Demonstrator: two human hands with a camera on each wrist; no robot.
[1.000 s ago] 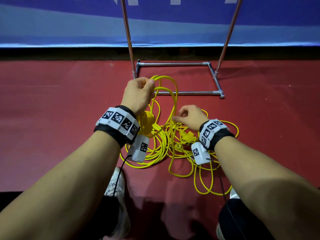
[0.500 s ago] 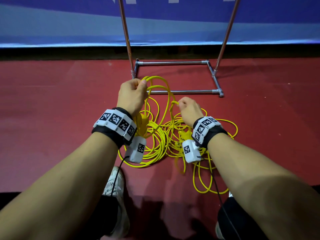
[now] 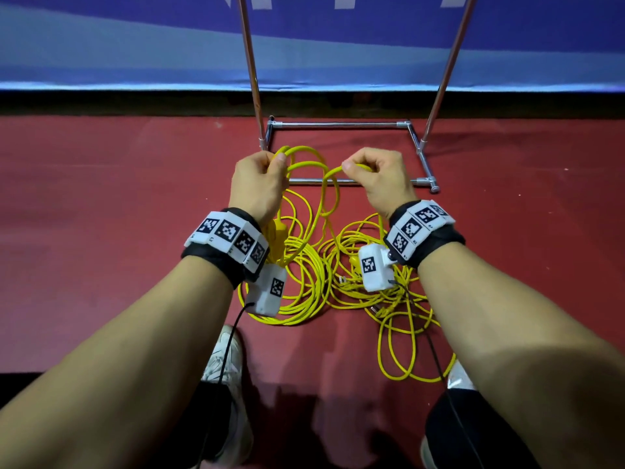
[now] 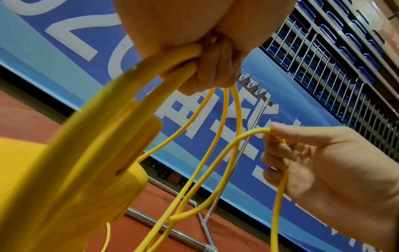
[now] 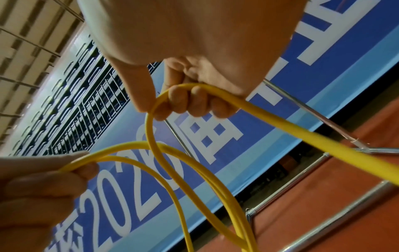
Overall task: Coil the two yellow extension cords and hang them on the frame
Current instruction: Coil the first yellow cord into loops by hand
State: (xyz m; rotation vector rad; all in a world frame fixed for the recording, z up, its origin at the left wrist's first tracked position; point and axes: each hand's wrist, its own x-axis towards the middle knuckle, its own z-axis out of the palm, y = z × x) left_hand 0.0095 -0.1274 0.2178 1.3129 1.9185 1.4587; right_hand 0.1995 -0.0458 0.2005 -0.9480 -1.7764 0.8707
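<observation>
Two yellow extension cords lie tangled on the red floor: one heap under my left wrist, another under my right. My left hand grips several gathered loops of cord; its grip shows in the left wrist view, where a yellow socket block hangs below. My right hand holds a fresh loop of the same cord, raised level with the left hand. The chrome frame stands just beyond both hands, with a row of hooks on top.
A blue banner runs along the back behind a dark gap. My white shoes stand at the near edge of the red floor. The frame's base bars lie on the floor close to my right hand.
My right hand has lifted from the heap on the floor, bringing a new loop of cord up level with the left hand. The left hand has kept its hold on the gathered loops.
</observation>
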